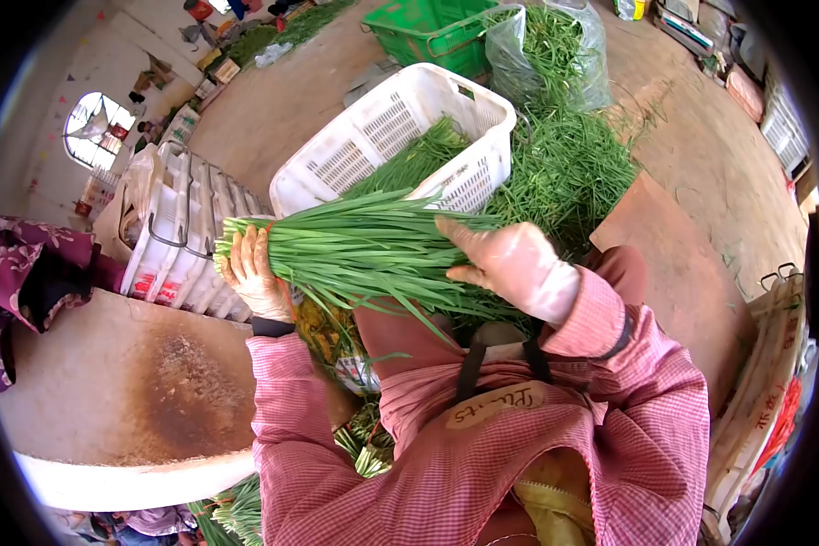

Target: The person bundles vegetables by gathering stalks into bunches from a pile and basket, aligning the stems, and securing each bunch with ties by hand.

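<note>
A long bunch of green garlic chives point(364, 246) lies sideways across the front of my body, its pale cut ends to the left and its leaf tips to the right. My left hand point(257, 278), in a thin clear glove, is wrapped round the bunch near the cut ends, where a red band shows. Also gloved, my right hand point(519, 259) rests against the leaves near the tips, with the index finger and thumb stretched apart. Just beyond the bunch, a white plastic basket point(337, 146) holds more chives point(405, 164).
Loose green leaves point(564, 173) are heaped right of the basket, below a filled clear plastic bag point(514, 59). A green crate point(428, 36) stands behind. Stacked white crates point(191, 218) are at left, near a person's purple patterned sleeve point(41, 264). More chive bunches point(237, 514) lie at lower left.
</note>
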Demonstrator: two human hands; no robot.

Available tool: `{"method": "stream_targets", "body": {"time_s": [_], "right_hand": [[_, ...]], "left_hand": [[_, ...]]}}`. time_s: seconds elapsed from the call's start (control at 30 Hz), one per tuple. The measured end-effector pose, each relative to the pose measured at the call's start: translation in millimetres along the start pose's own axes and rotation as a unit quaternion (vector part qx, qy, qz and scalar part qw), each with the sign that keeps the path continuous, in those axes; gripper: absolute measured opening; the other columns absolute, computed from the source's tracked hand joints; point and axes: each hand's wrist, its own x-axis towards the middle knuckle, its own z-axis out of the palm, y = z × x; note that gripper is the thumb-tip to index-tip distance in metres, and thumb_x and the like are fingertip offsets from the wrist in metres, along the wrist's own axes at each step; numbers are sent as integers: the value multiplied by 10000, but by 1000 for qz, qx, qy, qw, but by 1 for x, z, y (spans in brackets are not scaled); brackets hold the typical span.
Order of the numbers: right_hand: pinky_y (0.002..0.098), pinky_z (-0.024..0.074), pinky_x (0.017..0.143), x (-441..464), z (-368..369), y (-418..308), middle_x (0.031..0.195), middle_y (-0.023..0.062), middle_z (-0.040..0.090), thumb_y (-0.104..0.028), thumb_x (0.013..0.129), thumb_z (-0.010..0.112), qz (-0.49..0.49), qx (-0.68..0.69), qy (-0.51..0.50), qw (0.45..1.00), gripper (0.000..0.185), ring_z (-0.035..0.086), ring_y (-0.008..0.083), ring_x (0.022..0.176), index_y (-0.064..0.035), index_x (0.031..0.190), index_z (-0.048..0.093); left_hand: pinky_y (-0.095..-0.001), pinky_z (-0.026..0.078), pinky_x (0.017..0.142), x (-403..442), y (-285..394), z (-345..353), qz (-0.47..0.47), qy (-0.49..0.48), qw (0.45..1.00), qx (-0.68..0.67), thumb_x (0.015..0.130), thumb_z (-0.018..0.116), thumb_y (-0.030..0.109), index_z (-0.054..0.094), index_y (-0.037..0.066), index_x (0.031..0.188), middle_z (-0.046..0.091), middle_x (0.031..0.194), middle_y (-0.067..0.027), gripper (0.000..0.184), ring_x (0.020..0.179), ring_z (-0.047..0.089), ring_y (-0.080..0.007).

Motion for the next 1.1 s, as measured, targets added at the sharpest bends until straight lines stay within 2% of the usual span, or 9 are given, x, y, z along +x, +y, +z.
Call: {"method": "stream_targets", "body": {"time_s": [0.23,0.37,0.43,0.57,0.77,0.87,0.9,1.0,1.1], "right_hand": [[190,374,383,-13,2,36,459,28,485,-374,894,406,92,651,98,747,424,457,82,366,-30,706,566],[263,387,397,-20,12,11,487,85,491,-420,854,462,109,335,-164,921,464,481,157,386,-14,655,566],[271,395,414,-18,40,-3,548,121,510,-381,844,497,-76,263,70,959,415,492,191,414,-6,680,566],[240,432,444,-50,-3,-10,589,58,570,-172,861,497,-149,811,111,555,189,535,114,476,-3,844,579],[276,437,496,10,-7,-23,602,76,572,-161,771,613,17,245,0,969,144,549,153,518,-37,837,581],[283,426,458,20,30,-33,592,77,571,-200,791,588,-114,281,201,931,183,546,156,486,-27,730,590],[270,451,488,10,-4,-33,654,81,598,-192,799,563,1,551,0,835,178,554,146,508,-19,784,604],[283,479,633,-11,-46,6,764,108,622,-204,794,601,-126,760,94,630,223,593,161,666,13,841,607],[272,448,753,-14,-36,27,907,75,621,-337,811,567,5,376,202,905,366,567,160,871,-4,962,579]], "left_hand": [[-396,214,989,-6,-1,-5,-8,-22,1000,3,674,573,20,456,146,1149,489,1186,-9,505,1139,420,-215],[-400,211,992,-1,4,-3,-8,37,999,-25,684,579,52,431,156,1173,484,1190,-9,521,1143,417,-219],[-400,205,997,-1,1,-1,1,39,999,-18,685,578,55,436,151,1168,483,1193,-13,513,1143,417,-219],[-402,180,1006,-2,1,-11,-4,10,1000,-19,690,552,69,472,138,1138,484,1197,-21,460,1148,414,-221],[-403,163,1013,8,14,-18,13,31,999,-24,718,550,103,487,146,1116,506,1175,-23,405,1133,432,-227],[-399,176,1008,9,13,-20,32,33,999,4,723,562,103,480,150,1121,515,1167,-22,409,1124,442,-226],[-394,188,1003,9,11,-19,41,30,998,25,720,572,100,469,150,1134,516,1168,-24,430,1124,443,-224],[-392,170,1014,12,0,-22,60,52,996,30,730,569,100,477,150,1119,531,1150,-19,403,1110,458,-218],[-399,132,1032,46,-2,-27,83,102,991,19,730,588,114,497,177,1105,550,1119,5,391,1094,473,-194]]}}
